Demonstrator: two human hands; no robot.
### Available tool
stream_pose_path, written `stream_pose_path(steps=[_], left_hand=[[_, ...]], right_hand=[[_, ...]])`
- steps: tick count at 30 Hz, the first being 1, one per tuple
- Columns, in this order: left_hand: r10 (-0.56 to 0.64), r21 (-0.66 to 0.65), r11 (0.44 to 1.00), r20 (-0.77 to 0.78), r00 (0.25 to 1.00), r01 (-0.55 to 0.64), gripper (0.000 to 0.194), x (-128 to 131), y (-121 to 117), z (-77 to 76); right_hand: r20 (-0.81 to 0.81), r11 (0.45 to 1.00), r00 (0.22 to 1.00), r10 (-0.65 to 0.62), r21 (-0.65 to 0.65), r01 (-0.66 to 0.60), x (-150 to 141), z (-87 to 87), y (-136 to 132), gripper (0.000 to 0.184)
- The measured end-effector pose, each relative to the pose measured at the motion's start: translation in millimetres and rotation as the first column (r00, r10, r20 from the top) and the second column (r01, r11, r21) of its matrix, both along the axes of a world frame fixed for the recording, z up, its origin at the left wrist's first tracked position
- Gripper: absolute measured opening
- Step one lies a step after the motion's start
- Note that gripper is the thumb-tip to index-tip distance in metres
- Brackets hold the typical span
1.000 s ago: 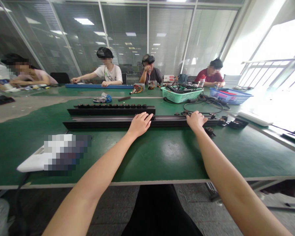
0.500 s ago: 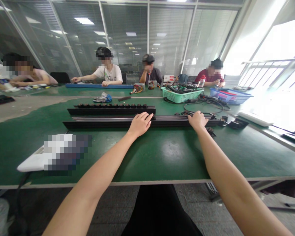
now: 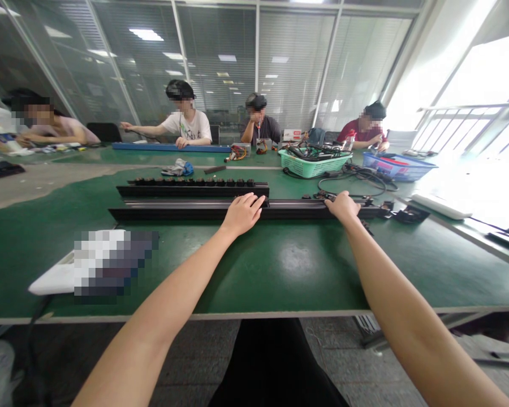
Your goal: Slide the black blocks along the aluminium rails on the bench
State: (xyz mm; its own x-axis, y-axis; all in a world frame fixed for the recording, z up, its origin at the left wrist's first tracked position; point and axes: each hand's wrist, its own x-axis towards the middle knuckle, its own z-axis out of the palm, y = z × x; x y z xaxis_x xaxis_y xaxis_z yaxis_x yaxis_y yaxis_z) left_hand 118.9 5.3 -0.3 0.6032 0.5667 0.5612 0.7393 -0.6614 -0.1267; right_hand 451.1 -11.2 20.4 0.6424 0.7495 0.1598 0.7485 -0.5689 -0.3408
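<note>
A long black rail (image 3: 186, 213) with a groove along its top lies crosswise on the green table. My left hand (image 3: 242, 215) is bent over the rail near its middle, fingers close together over the far edge and thumb hidden. Farther right, my right hand (image 3: 344, 207) is closed at the groove; its fingertips are mostly hidden, so what they grip cannot be made out. Small black parts (image 3: 320, 195) lie just behind the rail beside that hand. Behind the left stretch is a shorter black rail (image 3: 186, 192) with a row of several black pieces (image 3: 216, 182) along it.
A green basket (image 3: 314, 167) of cables and a blue basket (image 3: 401, 169) stand behind at right. Black parts (image 3: 411, 213) lie by the rail's right end. A white device (image 3: 53, 277) is at front left, gloves (image 3: 178, 168) farther back. Several people (image 3: 190, 127) sit opposite.
My hands stay almost where they were on the long rail; the right one has shifted very slightly. Across the table, a person's outstretched hand has risen off the blue bar.
</note>
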Motion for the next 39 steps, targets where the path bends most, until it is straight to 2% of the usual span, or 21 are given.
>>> stream_pose_path(steps=[9,25,39], left_hand=[[0.005,0.009,1.0,-0.003,1.0,-0.005,0.047,-1,0,-0.6],[-0.001,0.023,1.0,-0.021,1.0,0.002,0.047,-1,1,-0.3],[0.009,0.014,1.0,-0.004,1.0,-0.009,0.047,0,-1,0.2]], right_hand=[[0.026,0.99,0.994,0.105,-0.101,-0.102,18,3.1,3,0.069],[0.18,0.992,0.976,0.121,0.002,-0.124,19,-10.8,-6,0.05],[0.187,0.994,0.981,0.051,0.081,-0.067,39,-19.0,-5,0.047]])
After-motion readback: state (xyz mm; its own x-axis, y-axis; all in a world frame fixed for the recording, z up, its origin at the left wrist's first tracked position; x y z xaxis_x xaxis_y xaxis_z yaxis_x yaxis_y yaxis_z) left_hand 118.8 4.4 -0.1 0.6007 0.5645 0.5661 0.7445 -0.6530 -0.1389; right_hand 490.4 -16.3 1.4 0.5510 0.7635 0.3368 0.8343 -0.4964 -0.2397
